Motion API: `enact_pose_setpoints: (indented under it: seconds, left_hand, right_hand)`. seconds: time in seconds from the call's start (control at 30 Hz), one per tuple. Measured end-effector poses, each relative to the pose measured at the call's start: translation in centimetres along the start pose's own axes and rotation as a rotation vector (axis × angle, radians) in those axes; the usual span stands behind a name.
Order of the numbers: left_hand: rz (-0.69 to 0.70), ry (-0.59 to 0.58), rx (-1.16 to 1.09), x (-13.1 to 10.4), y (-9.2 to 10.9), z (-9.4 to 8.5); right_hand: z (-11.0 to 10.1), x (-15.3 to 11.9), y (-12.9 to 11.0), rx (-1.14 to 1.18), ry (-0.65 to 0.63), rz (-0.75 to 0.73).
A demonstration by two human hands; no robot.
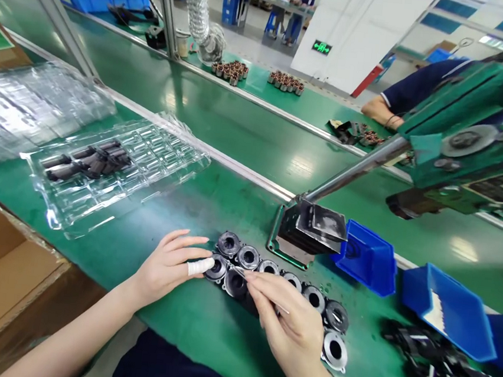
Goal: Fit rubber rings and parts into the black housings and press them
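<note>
Left hand (168, 266) reaches in from seven o'clock, palm down, fingers spread, its bandaged fingertip pointing to three o'clock. Right hand (286, 319) enters from five o'clock, fingers pinched toward ten o'clock.

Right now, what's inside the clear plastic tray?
Inside the clear plastic tray lies a small bunch of dark rod-shaped parts at its left end. The other pockets look bare, though glare hides some of them.

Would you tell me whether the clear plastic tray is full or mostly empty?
Mostly empty: the clear plastic tray holds only a few dark cylindrical parts at its left end.
</note>
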State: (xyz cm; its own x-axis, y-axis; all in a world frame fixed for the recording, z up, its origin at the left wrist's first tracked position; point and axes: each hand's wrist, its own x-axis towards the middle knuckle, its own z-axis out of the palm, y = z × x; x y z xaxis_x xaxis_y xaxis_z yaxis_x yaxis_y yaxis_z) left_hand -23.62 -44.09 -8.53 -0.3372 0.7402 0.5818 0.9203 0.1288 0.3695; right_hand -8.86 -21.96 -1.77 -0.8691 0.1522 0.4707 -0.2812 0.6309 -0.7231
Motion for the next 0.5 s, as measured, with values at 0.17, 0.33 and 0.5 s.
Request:
enact_pose_setpoints:
  seconds: [0.17, 0.33, 0.5]
  left_hand:
    - [-0.019, -0.002, -0.024, 0.1, -0.2, 0.1]
    - [-0.036, 0.012, -0.038, 0.0, -0.1, 0.2]
    - [-0.031, -0.028, -0.044, 0.0, -0.2, 0.1]
  right_hand:
    - [0.0, -0.1, 0.2, -0.060, -0.067, -0.055]
    - [-0.9, -1.1, -0.7, -0.075, -0.141, -0.079]
    - [0.0, -2.0, -2.0, -0.058, -0.205, -0.134]
